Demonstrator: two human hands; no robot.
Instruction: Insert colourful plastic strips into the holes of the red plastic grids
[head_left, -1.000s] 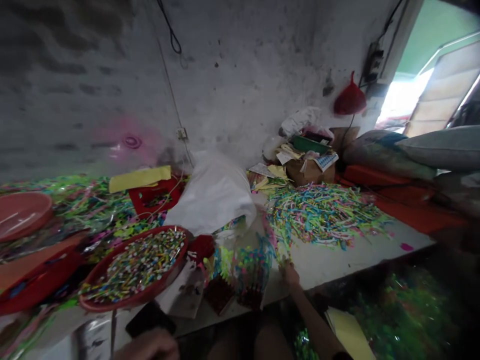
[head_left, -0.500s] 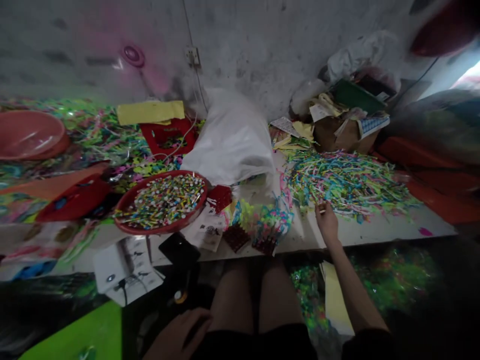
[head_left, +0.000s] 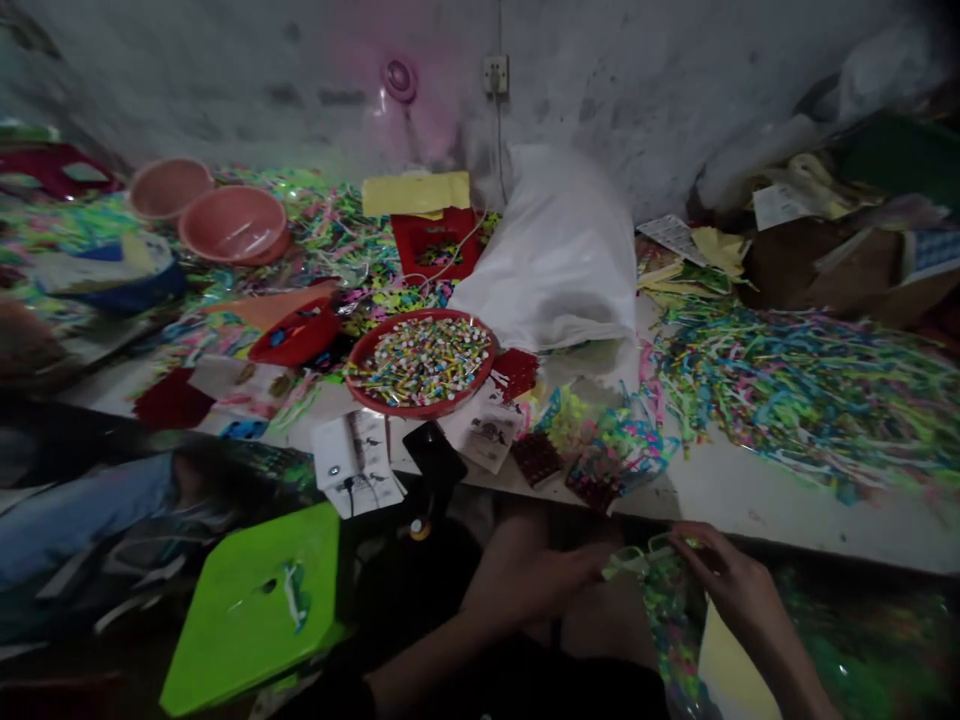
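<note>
Over my lap, my left hand [head_left: 566,580] pinches one end of a pale green looped plastic piece [head_left: 628,562]. The fingers of my right hand [head_left: 724,570] are closed at its other end, and a small yellow-green bit shows between them. Blur hides the piece's exact kind. Beyond my right hand, a heap of colourful thin plastic strips [head_left: 802,380] lies on the table [head_left: 750,510]. Nearer the middle are a pile of coloured plastic pieces [head_left: 622,440] and dark red blocks [head_left: 536,460].
A red basin [head_left: 424,405] of small coloured pieces stands on the table beside a white sack [head_left: 570,250]. A black phone [head_left: 435,455] and white power bank [head_left: 335,452] lie near the edge. A green stool [head_left: 255,600] is at lower left, with another person's leg [head_left: 90,515] beyond.
My right hand has drawn back from the strip heap to above my lap. My left hand has risen from my lap to meet it at the looped piece. The view has turned left.
</note>
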